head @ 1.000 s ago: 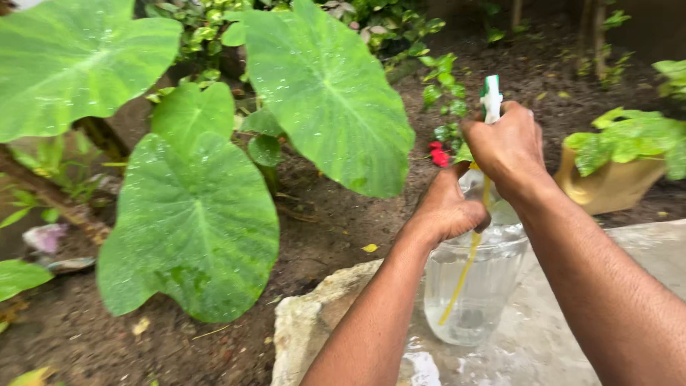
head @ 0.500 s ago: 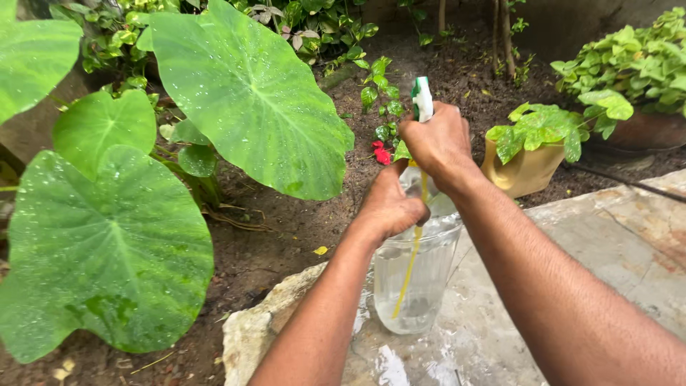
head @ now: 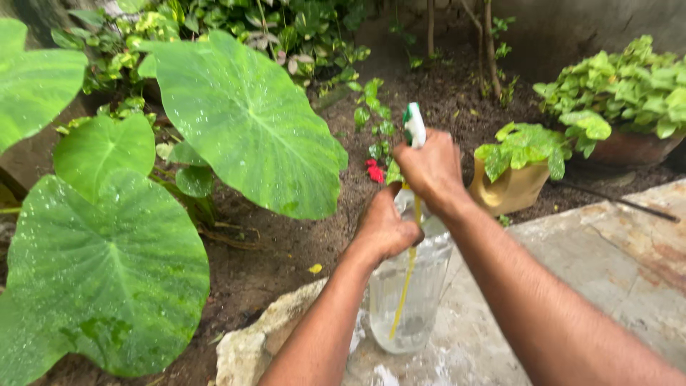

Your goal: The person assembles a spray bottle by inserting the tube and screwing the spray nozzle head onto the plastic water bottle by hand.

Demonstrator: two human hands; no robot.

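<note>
- I have my right hand [head: 432,171] wrapped over the green-and-white trigger head [head: 414,127] at the top of the clear plastic spray bottle [head: 409,286], fingers closed tight around it.
- My left hand [head: 384,229] is clamped on the bottle's neck and shoulder, directly beneath the right, the two hands almost touching.
- The bottle stands near upright, its long axis running top to bottom, with the yellow dip tube [head: 404,286] slanting down inside towards the base.
- Its base hangs just above the wet stone slab [head: 607,257]; I cannot tell whether it touches the stone.
- The nozzle tip points up and away from me, towards the bare soil [head: 443,100] and small plants beyond.
- The large taro leaf [head: 246,121], beaded with droplets, lies to the left of the nozzle and slightly ahead of it; a second big leaf [head: 107,271] sits lower and further left.
- A yellow pot [head: 509,189] of green foliage stands just right of my right hand, on the soil's edge.
- The left hand is the nearer one to the big leaves, while the right holds the trigger end.
</note>
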